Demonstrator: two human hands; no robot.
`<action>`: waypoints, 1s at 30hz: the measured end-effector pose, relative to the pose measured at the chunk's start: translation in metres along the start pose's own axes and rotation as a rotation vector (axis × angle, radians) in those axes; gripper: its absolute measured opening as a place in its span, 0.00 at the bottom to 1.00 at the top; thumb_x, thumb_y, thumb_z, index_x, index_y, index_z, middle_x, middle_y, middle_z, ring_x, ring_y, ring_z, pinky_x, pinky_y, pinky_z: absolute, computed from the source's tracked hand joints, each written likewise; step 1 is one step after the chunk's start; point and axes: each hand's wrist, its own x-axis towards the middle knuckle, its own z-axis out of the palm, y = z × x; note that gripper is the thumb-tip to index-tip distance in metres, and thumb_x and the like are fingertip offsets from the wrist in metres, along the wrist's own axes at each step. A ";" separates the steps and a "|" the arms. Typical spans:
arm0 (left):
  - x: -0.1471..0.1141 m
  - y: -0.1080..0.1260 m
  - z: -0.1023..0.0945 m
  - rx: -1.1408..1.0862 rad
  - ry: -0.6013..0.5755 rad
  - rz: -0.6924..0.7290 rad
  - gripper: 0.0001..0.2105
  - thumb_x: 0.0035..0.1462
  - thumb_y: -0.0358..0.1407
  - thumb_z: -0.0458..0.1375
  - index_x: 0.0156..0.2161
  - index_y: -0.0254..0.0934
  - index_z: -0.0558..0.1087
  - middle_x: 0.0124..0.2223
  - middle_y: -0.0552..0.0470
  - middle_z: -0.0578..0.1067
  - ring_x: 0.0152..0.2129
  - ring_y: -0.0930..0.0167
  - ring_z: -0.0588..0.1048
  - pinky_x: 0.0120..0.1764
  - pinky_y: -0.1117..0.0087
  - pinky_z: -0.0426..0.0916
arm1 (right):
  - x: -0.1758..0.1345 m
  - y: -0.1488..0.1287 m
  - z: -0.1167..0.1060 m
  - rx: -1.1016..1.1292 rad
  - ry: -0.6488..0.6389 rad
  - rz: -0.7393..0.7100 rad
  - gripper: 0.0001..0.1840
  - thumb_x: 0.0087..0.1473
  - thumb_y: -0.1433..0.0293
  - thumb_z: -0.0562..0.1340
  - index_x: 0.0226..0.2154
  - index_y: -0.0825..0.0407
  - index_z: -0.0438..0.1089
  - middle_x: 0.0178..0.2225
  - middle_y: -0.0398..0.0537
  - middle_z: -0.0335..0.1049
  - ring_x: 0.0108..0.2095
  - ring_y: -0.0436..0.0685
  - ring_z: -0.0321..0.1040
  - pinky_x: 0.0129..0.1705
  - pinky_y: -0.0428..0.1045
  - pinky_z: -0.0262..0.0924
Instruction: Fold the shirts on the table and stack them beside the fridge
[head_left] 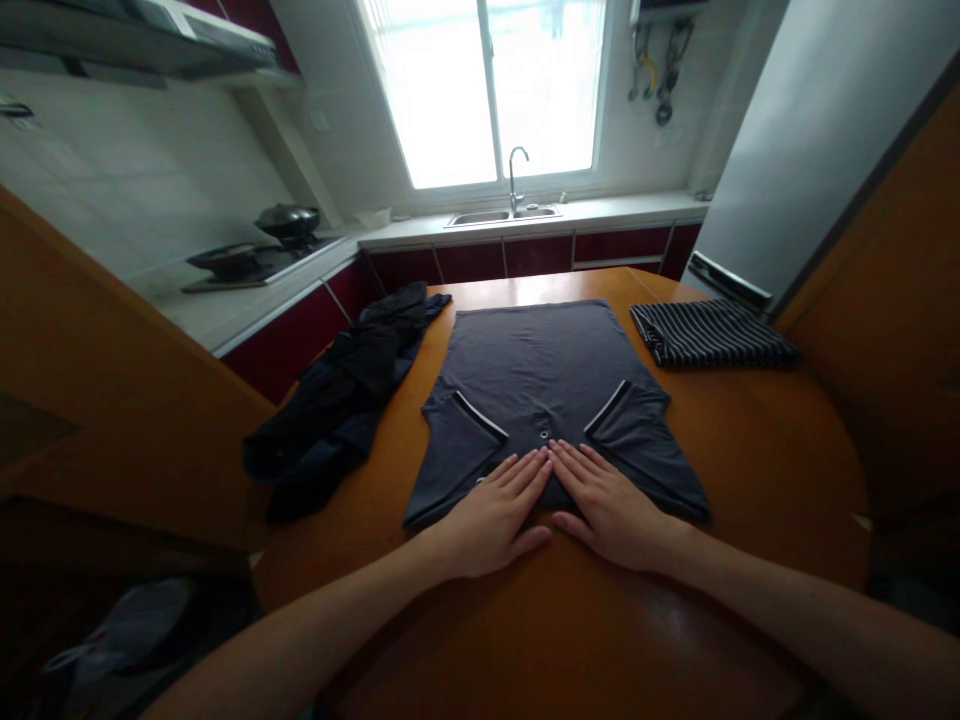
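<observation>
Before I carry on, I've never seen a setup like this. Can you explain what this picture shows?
There is no machine here: you see a person's bare left hand and right hand, filmed by one camera worn on the head, looking forward and down. Both lie palm-down at the near edge of a grey shirt, spread on a brown table with its sleeves turned inward. Neither hand grips anything. To the left is a heap of dark clothes; to the right, a folded striped cloth. Beyond are a sink and a window.
</observation>
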 end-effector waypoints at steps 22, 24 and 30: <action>0.000 0.000 -0.001 -0.005 -0.001 0.006 0.38 0.68 0.47 0.52 0.73 0.31 0.41 0.74 0.38 0.44 0.71 0.62 0.43 0.69 0.57 0.45 | 0.000 0.000 0.000 -0.015 -0.011 0.006 0.39 0.63 0.61 0.58 0.69 0.63 0.50 0.71 0.63 0.46 0.71 0.63 0.41 0.71 0.61 0.42; 0.000 0.000 -0.001 -0.003 -0.005 0.003 0.38 0.68 0.47 0.52 0.73 0.31 0.41 0.74 0.38 0.44 0.71 0.62 0.43 0.69 0.57 0.45 | 0.000 -0.001 0.000 -0.020 -0.014 0.006 0.39 0.63 0.61 0.58 0.69 0.63 0.50 0.71 0.63 0.46 0.71 0.63 0.42 0.71 0.61 0.43; 0.000 0.000 0.000 -0.005 0.001 0.009 0.38 0.68 0.46 0.52 0.73 0.31 0.41 0.74 0.38 0.44 0.71 0.61 0.43 0.69 0.58 0.45 | 0.001 -0.001 -0.001 -0.039 -0.026 0.006 0.39 0.63 0.61 0.58 0.69 0.64 0.50 0.70 0.64 0.46 0.71 0.63 0.42 0.70 0.61 0.43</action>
